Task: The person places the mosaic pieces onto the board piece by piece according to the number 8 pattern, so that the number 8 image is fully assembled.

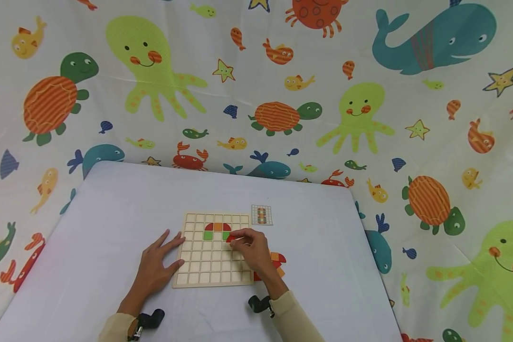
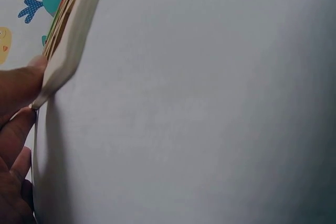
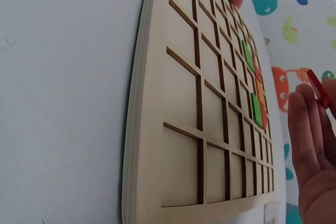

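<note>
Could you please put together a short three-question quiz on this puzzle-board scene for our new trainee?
1. True or false: the left hand rests with straight fingers against the left edge of the wooden grid board.
2. What does the right hand pinch? A) a red piece B) a blue piece C) the pattern card
3. Fill in: the small pattern card lies on the table beyond the board's far ______ corner.

Key
1. True.
2. A: the red piece is held over the board, beside the pieces already placed.
3. Right.
</note>
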### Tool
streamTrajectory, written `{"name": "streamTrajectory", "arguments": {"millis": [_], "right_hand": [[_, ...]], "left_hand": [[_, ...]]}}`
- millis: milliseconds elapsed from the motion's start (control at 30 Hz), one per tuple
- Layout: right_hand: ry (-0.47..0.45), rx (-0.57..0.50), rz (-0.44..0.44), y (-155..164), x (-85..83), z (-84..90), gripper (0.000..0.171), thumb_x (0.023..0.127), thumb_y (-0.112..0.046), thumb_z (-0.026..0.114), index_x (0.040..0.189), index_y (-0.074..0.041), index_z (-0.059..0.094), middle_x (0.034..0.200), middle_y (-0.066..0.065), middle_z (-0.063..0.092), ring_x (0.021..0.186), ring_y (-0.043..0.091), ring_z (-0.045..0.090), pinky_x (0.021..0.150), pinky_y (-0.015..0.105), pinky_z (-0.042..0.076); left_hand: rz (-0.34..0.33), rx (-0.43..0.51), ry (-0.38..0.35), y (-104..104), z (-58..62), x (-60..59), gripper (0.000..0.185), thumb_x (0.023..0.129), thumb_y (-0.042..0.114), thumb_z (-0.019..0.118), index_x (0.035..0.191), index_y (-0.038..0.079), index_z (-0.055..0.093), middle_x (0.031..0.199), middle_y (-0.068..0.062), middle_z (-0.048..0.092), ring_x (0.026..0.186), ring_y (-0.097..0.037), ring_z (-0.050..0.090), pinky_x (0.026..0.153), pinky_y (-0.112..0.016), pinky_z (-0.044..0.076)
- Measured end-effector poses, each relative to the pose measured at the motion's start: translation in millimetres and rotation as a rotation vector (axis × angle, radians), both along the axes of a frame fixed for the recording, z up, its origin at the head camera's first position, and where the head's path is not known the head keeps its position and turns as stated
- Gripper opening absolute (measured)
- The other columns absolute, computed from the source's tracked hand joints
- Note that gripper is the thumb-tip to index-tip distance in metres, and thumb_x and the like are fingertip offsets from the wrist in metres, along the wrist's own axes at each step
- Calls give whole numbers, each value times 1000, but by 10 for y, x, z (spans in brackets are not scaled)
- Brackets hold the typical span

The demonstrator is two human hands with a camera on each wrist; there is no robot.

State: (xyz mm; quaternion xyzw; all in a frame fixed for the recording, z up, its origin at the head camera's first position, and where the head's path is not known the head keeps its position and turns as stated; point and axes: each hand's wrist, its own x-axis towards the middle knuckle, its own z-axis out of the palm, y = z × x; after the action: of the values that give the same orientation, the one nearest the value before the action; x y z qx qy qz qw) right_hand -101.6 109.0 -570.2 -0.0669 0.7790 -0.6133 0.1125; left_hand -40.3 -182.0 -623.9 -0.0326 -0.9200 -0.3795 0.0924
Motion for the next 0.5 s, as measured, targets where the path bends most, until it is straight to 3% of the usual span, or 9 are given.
{"name": "streamTrajectory", "arguments": {"millis": [233, 500], "right_hand": [[68, 34, 62, 23, -20, -40, 26, 94, -17, 82, 119, -10, 80, 108, 8, 81, 90, 21, 76, 78, 23, 62], [156, 201, 101, -86, -12, 20, 12, 97, -31, 78, 105, -23, 83, 100, 0, 72, 84, 11, 60, 78, 25, 54]], "left_hand": [[1, -2, -6, -6, -28, -5, 63, 83, 15, 87, 143, 11, 67, 155, -21, 58, 150, -52, 40, 110, -77, 30], [0, -10, -15, 1, -12, -3, 64, 83, 16, 87, 143, 12, 66, 155, -21, 58, 150, -53, 40, 111, -78, 30]]}}
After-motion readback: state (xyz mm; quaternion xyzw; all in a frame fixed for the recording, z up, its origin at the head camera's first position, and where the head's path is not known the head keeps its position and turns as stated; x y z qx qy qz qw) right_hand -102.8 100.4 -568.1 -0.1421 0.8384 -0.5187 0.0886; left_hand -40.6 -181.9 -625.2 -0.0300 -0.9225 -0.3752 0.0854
